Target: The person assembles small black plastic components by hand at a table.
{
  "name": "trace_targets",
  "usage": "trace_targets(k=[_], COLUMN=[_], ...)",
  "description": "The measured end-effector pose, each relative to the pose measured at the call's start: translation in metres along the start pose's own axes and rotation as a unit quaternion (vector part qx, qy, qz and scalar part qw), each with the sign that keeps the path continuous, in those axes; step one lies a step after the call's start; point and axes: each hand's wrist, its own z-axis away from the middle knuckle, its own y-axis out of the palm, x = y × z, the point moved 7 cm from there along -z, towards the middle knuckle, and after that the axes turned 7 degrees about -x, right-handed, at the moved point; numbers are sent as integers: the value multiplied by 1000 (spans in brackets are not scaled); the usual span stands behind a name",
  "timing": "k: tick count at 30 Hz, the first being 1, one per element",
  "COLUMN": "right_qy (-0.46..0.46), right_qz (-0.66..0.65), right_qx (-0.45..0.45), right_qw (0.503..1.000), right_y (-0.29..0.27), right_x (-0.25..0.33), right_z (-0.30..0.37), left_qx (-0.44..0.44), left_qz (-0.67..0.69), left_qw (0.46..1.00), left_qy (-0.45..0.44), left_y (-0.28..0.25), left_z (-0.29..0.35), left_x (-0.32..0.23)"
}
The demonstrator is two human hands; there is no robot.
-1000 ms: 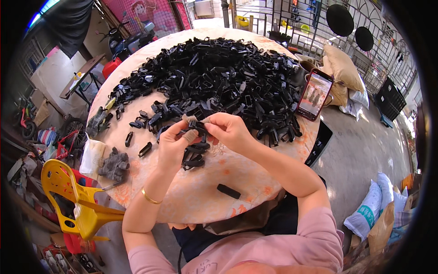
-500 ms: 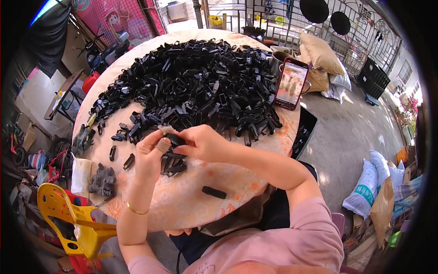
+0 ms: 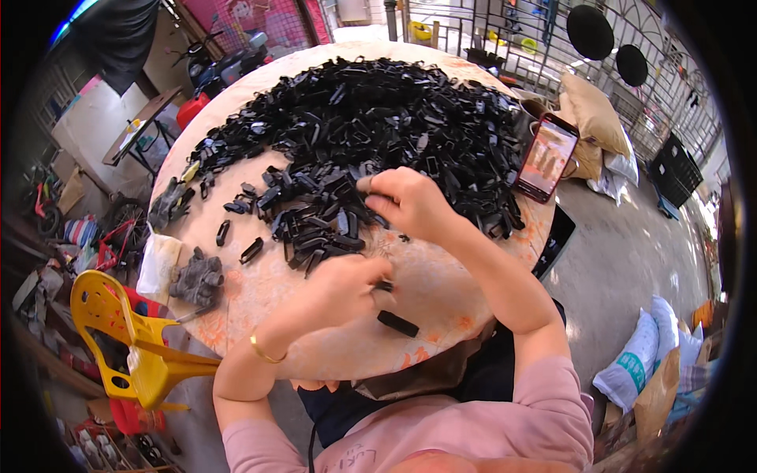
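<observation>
A large heap of small black plastic pieces [image 3: 378, 110], many shaped like hollow, elongated frames, covers the far part of a round table. My left hand [image 3: 343, 290] is over the near part of the table, its fingers pinched on a small black piece [image 3: 384, 285]; motion blurs it. Over the near edge of the heap, my right hand [image 3: 410, 203] has its thumb and forefinger slightly apart, with nothing visible between them. A tan wrap covers its forefinger tip. One longer black bar [image 3: 398, 323] lies by itself close to the table's front edge.
The table's patterned cloth [image 3: 276, 347] shows in front. A phone [image 3: 546, 158] stands at the right edge. Dark gloves [image 3: 199, 280] and a white bag [image 3: 160, 264] lie at left, near a yellow chair [image 3: 150, 347]. Sacks [image 3: 631, 363] stand on the floor at right.
My hands, formerly together around a black piece, have parted: the left came nearer and rightward, the right went out to the heap. The whole view has shifted slightly.
</observation>
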Motion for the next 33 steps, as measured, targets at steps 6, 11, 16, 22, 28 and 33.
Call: trace_targets(k=[6,11,16,22,28,33], right_qy=[-132,-150,-202,-107,-69,-17], right_qz=[140,192,170,264,211,54], right_qx=[124,180,123,104,41,-71], right_qw=[973,953,957,953,974,996], right_y=[42,52,48,44,24,-2], right_x=[24,29,35,10,12,18], right_z=[25,25,26,25,17,7], left_qx=[-122,-192,-130,-198,-104,-70], left_qz=[-2,-386,-279,-214,-225,-185], left_qw=[992,901,951,957,968,977], left_qy=[-34,43,-42,-19,39,83], left_y=[-46,-93,-90,-85,-43,-12], left_z=[-20,-54,-56,-34,-5,-3], left_x=[30,109,135,86,9,7])
